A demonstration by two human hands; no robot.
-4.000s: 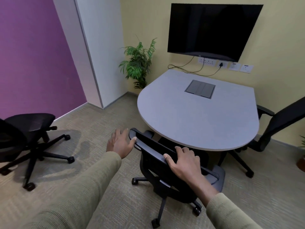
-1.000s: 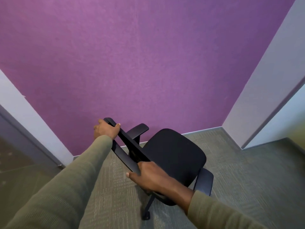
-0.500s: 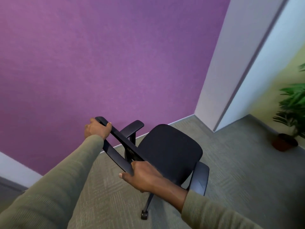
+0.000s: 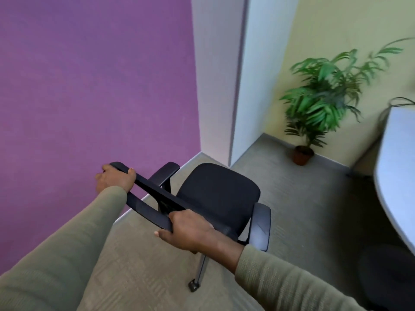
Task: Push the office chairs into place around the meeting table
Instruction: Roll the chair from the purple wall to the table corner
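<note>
Near the purple wall (image 4: 89, 86), on the grey carpet (image 4: 139, 254), stands the black office chair (image 4: 219, 194), its seat turned toward the white pillar (image 4: 215, 75) and its backrest toward the person. Both hands grip the top edge of that backrest: the left hand (image 4: 115, 178) is wrapped round its far end, the right hand (image 4: 190, 230) clenched over its near end, both in olive sleeves. One caster (image 4: 193, 286) shows below the seat. At the right edge of the room the rounded rim of the meeting table (image 4: 395, 176) juts in, well apart from the chair, with a potted plant (image 4: 323, 97) in the corner beyond.
</note>
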